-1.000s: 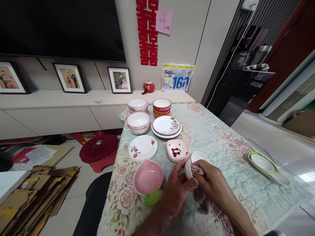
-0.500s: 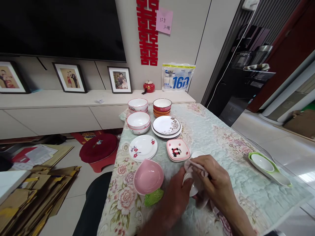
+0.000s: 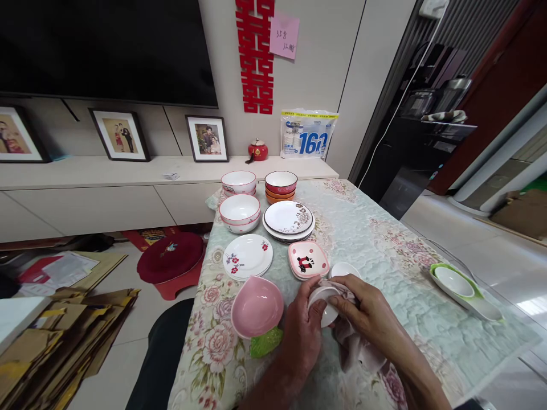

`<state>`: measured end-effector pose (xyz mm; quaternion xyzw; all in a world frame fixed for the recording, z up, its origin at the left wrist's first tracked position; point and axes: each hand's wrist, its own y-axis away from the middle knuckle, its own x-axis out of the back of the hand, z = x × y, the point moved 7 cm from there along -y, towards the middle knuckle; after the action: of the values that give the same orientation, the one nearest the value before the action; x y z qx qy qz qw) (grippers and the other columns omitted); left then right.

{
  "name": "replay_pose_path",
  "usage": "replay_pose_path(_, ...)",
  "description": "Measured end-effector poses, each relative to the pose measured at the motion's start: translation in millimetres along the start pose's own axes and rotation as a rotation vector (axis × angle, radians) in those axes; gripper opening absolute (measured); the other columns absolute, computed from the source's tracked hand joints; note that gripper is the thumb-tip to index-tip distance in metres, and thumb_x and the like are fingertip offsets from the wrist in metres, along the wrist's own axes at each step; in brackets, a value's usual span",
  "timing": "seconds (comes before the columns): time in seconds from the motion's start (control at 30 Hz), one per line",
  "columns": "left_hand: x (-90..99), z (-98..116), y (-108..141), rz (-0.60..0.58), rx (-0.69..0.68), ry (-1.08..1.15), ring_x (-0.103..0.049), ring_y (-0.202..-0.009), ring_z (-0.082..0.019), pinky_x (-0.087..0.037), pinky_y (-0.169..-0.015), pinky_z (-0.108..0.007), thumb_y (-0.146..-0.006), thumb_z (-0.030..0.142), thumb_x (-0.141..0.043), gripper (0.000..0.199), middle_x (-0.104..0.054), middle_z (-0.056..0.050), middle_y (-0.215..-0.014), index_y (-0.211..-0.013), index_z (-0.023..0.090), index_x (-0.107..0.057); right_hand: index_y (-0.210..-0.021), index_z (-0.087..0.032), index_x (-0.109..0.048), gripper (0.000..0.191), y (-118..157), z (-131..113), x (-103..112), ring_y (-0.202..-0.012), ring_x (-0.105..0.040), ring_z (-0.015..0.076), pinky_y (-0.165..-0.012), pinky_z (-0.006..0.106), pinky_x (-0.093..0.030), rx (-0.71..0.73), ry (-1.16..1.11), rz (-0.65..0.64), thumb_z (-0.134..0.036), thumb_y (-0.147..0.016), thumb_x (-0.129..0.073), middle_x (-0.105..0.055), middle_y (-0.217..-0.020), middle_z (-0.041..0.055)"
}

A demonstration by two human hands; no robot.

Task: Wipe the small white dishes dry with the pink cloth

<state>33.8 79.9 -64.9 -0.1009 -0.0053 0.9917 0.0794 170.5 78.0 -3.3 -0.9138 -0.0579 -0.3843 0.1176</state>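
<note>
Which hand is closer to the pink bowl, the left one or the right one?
Left. The left hand is just to the right of the pink bowl; the right hand, with the cloth, is farther right.

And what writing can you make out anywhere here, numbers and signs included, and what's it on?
"160": plastic bag, in blue; the finer print is too small to read.
"35": pink note; its other handwritten characters are unclear.
"囍": red wall cutout, repeated down the strip.
"CAT": pink-edged square plate, small and slanted.
Red jar: gold marking, too small to read.
</note>
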Motion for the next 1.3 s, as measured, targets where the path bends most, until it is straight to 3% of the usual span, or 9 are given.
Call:
replay_pose_path(0.2,-1.9,5.5,-1.6,-0.023,-0.003,-0.069,-0.063,-0.118,-0.029,-0.045,-0.104,-0.043,-0.092,0.029,-0.060,0.035,-0.071,-0.010,-0.128,-0.126,0.021,-0.064,-0.110,-0.020,-0.068,0.023,7.3,-14.4,1.0,-0.081,-0.068,0.0213,-0.069,0.031,-0.054,0.162,0.255,0.169,-0.020,-0.097,-0.049,-0.068,-0.093,0.0066)
replay_pose_path(0.3,-3.3,-1.2,-1.2,-0.040,0.066,-0.092,-0.068,-0.104,-0.029,-0.056,-0.083,-0.039,-0.093,0.033,-0.058,0.036,-0.073,-0.010,-0.122,-0.126,0.022,-0.065,-0.114,-0.018,-0.065,0.031,12.8,-25.8,-0.3,-0.081,-0.068,0.0218,-0.067,0.031,-0.054,0.286,0.374,0.197,-0.011,-0.093,-0.044,-0.067,-0.095,0.0093)
replay_pose_path(0.4,-3.1,-5.7,-0.1,-0.049,0.090,-0.100,-0.070,-0.091,-0.028,-0.058,-0.067,-0.036,-0.095,0.039,-0.053,0.041,-0.074,-0.011,-0.120,-0.131,0.021,-0.062,-0.116,-0.018,-0.064,0.031,13.5,-28.0,-1.7,-0.082,-0.068,0.0215,-0.068,0.031,-0.055,0.303,0.377,0.197,-0.011,-0.093,-0.044,-0.067,-0.096,0.0095)
replay_pose_path(0.6,12.9,3.0,0.0,0.133,-0.078,-0.115,-0.065,-0.119,-0.031,-0.046,-0.106,-0.044,-0.092,0.029,-0.061,0.038,-0.072,-0.013,-0.128,-0.129,0.020,-0.064,-0.111,-0.020,-0.066,0.021,2.8,-10.5,-10.7,-0.080,-0.068,0.0214,-0.069,0.032,-0.053,0.090,0.200,0.124,-0.021,-0.097,-0.049,-0.069,-0.094,0.0060)
replay_pose_path(0.73,12.0,4.1,-0.9,0.141,-0.160,-0.160,-0.061,-0.125,-0.028,-0.043,-0.110,-0.046,-0.098,0.028,-0.049,0.033,-0.069,-0.013,-0.133,-0.127,0.020,-0.063,-0.101,-0.023,-0.068,0.015,-0.8,-4.7,-16.4,-0.081,-0.068,0.0193,-0.071,0.029,-0.053,0.022,0.083,0.062,-0.027,-0.098,-0.054,-0.071,-0.091,0.0031)
replay_pose_path(0.87,4.5,7.5,-0.8,0.055,-0.242,-0.218,-0.064,-0.118,-0.028,-0.048,-0.103,-0.048,-0.092,0.017,-0.048,0.037,-0.069,-0.012,-0.129,-0.125,0.022,-0.063,-0.112,-0.020,-0.066,0.026,5.7,-10.0,-7.1,-0.081,-0.068,0.0216,-0.068,0.031,-0.053,0.161,0.248,0.161,-0.014,-0.094,-0.048,-0.068,-0.094,0.0063)
replay_pose_path(1.03,0.1,5.5,-0.5,-0.016,-0.204,-0.336,-0.066,-0.105,-0.030,-0.053,-0.091,-0.046,-0.082,0.009,-0.051,0.045,-0.072,-0.011,-0.116,-0.122,0.022,-0.066,-0.119,-0.016,-0.064,0.038,14.5,-17.3,-4.0,-0.078,-0.068,0.0227,-0.062,0.031,-0.053,0.317,0.459,0.220,-0.005,-0.089,-0.042,-0.066,-0.096,0.0103)
replay_pose_path(1.17,3.8,2.7,-0.8,0.052,-0.144,-0.172,-0.064,-0.077,-0.021,-0.052,-0.061,-0.032,-0.082,0.014,-0.052,0.044,-0.070,-0.011,-0.114,-0.123,0.023,-0.066,-0.117,-0.018,-0.064,0.037,9.0,-12.8,-5.4,-0.078,-0.067,0.0213,-0.065,0.030,-0.052,0.235,0.322,0.219,-0.007,-0.088,-0.044,-0.067,-0.094,0.0079)
replay_pose_path(1.3,-0.7,-6.3,-2.3,0.041,0.060,0.006,-0.052,-0.050,-0.015,-0.041,-0.047,-0.026,-0.091,0.032,-0.052,0.039,-0.067,-0.003,-0.071,-0.127,0.018,-0.061,-0.104,-0.021,-0.067,0.020,-1.5,-4.2,-14.5,-0.078,-0.067,0.0199,-0.069,0.029,-0.051,0.060,0.080,0.124,-0.021,-0.096,-0.049,-0.070,-0.089,0.0045)
